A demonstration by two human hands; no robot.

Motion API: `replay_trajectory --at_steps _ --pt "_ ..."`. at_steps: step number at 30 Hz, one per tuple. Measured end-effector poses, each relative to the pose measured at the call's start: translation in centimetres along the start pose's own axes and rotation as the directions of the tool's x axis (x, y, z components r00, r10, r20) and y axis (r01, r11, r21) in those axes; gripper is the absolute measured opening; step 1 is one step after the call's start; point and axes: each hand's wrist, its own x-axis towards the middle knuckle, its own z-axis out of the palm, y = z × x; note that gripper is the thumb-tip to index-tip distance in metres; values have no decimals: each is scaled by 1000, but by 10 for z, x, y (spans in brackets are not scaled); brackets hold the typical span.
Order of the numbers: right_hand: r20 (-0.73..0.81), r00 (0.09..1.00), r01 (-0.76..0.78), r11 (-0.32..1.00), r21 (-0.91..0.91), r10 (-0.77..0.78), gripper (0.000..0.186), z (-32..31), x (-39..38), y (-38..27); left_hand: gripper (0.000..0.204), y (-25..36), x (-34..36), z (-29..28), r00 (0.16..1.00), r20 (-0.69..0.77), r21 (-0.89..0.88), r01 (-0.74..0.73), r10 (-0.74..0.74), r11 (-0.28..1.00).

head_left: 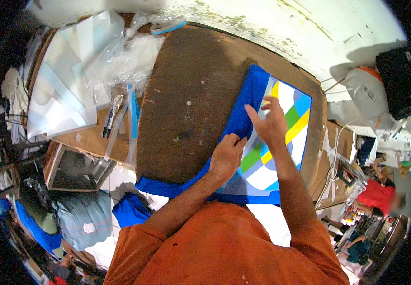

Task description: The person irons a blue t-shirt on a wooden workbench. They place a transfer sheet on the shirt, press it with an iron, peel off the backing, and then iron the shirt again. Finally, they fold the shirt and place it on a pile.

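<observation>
A blue cloth (pixel 247 102) lies on the brown wooden table, with a flat panel (pixel 293 107) patterned in white, yellow, green, grey and blue along its right side. My left hand (pixel 226 156) is at the line where the plain blue cloth meets the panel. Its fingers are curled and closed; what they pinch, if anything, is hidden. Over the upper part of the panel is my right hand (pixel 272 122), thumb and fingers apart, holding nothing. Whether it touches the surface I cannot tell. A blue strip of the cloth trails along the near table edge.
Left of the wooden board (pixel 181 95) lie translucent sheets (pixel 63 80), crumpled clear plastic (pixel 129 61) and pens (pixel 113 115). A wall rises behind. At right are a white sack (pixel 369 92), a black case (pixel 400 83) and white cable (pixel 332 173). People appear farther right.
</observation>
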Motion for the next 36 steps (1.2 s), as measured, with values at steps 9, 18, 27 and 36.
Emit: replay_trajectory --at_steps 9,18,27,36 --pt "362 838 -536 743 401 408 50 17 16 94 40 -3 -40 -18 981 173 81 -98 83 992" --pt "195 937 -318 939 127 291 61 39 14 83 39 -12 -50 -13 958 234 26 -176 165 984" --pt "405 734 -659 428 618 545 27 14 -22 127 39 0 -46 -6 979 203 89 -21 2 996" --pt "477 660 -694 228 683 581 46 -5 -38 131 30 -2 -38 2 948 317 212 -106 34 972"
